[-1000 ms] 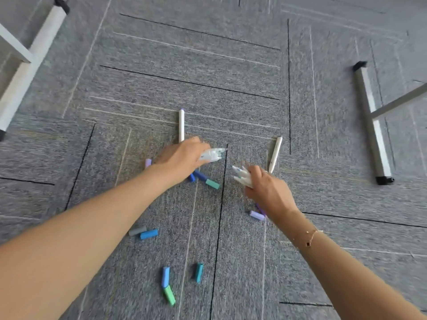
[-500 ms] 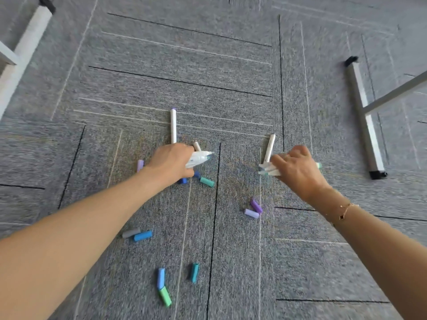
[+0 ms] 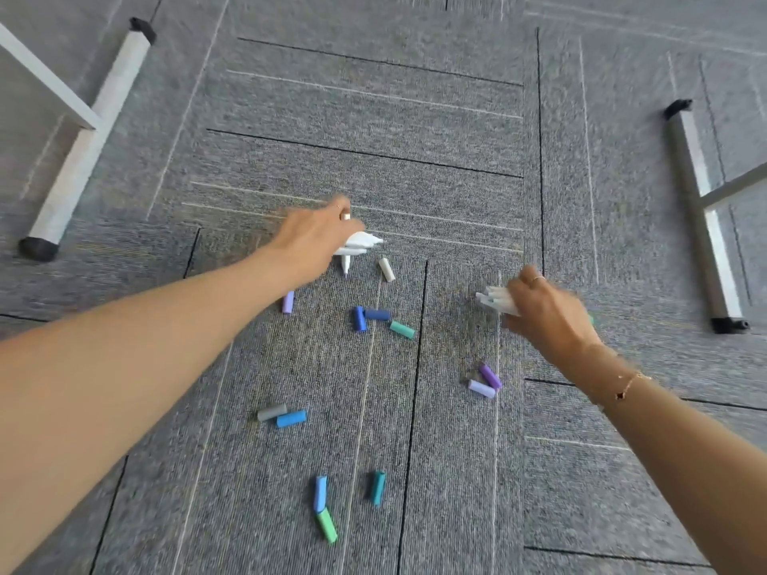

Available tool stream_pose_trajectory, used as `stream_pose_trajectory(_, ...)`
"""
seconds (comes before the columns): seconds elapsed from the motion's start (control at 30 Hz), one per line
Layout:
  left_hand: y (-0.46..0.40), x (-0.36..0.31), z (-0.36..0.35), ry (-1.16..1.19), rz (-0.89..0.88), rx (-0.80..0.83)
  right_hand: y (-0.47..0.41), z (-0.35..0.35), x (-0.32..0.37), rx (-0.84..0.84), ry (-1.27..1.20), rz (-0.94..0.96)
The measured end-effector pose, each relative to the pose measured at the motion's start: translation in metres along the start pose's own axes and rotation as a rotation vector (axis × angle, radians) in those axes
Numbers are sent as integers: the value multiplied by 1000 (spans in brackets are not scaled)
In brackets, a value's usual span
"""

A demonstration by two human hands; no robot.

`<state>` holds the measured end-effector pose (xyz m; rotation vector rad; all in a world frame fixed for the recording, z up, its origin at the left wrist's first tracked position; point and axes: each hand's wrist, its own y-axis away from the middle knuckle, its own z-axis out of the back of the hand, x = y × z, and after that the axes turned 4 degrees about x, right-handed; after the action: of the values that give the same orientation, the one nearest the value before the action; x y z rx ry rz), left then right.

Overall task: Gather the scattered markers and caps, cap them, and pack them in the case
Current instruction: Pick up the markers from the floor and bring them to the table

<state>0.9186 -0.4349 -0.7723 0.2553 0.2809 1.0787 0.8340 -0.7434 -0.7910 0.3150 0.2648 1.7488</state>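
Since the earlier frame my left hand has reached up-frame, fingers curled round a bundle of white markers. My right hand at centre right grips another marker bundle. Loose caps lie across the carpet below.

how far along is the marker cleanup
Early. Done: most white markers are off the carpet, bunched in the left hand and right hand. In hand: the left one grips its marker bundle. Left: loose caps such as the green cap remain scattered, nothing is capped, and no case is in view.
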Motion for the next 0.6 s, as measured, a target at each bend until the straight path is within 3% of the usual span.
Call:
stream_pose_trajectory(0.13, -7, -14, -17, 12, 9, 14, 2, 7, 16, 39, -52, -57)
stream_pose_trajectory(0.3, -2, -5, -22, 67, 68, -27, 2, 6, 38, -61, -162, 3)
stream_pose_trajectory(0.4, 9, 0, -20, 220, 155, -8, -1, 7, 60, -140, -371, -63)
stream_pose_trajectory(0.5, 24, -3, -15, 708, 297, -215, 1, 13, 92, -328, -770, -183)
stream_pose_trajectory(0.6, 36, -16, -17, 953, 241, -508, 3, 12, 129, -479, -1117, -293)
